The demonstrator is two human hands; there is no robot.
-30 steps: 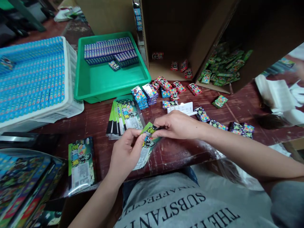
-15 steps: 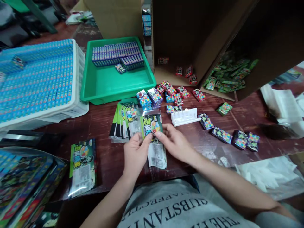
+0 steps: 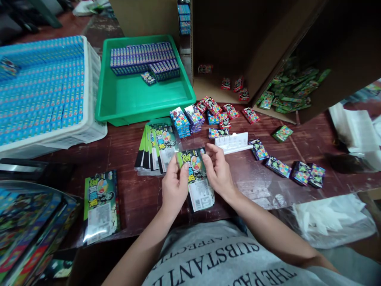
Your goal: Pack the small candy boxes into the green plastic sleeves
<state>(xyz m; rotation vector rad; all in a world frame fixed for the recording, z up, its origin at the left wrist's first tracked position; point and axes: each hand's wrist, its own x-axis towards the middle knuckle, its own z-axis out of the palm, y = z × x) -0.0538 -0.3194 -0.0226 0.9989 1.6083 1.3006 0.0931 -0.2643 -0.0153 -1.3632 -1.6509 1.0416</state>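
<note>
Between my two hands is a printed plastic pouch (image 3: 200,186), black and green with a white label on its lower half. My left hand (image 3: 175,183) grips its left edge, thumb on the front. On the opposite edge my right hand (image 3: 219,171) is closed, its thumb near the upper corner. Just left of the hands lies a fanned stack of similar pouches (image 3: 157,149). Farther left, another pouch (image 3: 101,204) lies flat near the table's front edge. Small blue boxes (image 3: 180,121) and purple boxes (image 3: 194,118) stand stacked beyond my hands. A white folded holder (image 3: 232,143) sits just past my right hand.
A green tray (image 3: 143,113) holds rows of purple boxes; a white crate (image 3: 92,87) beside it is packed with blue ones. Large cardboard boxes (image 3: 253,85) hold red and green packs. Several dark small boxes (image 3: 278,167) lie rightward. A clear bag (image 3: 333,222) sits below the table edge.
Both hands have shifted slightly, and the pouch sits a little lower and squarer between them. My fingers have moved from its middle to its side edges. The view has tilted a little.
</note>
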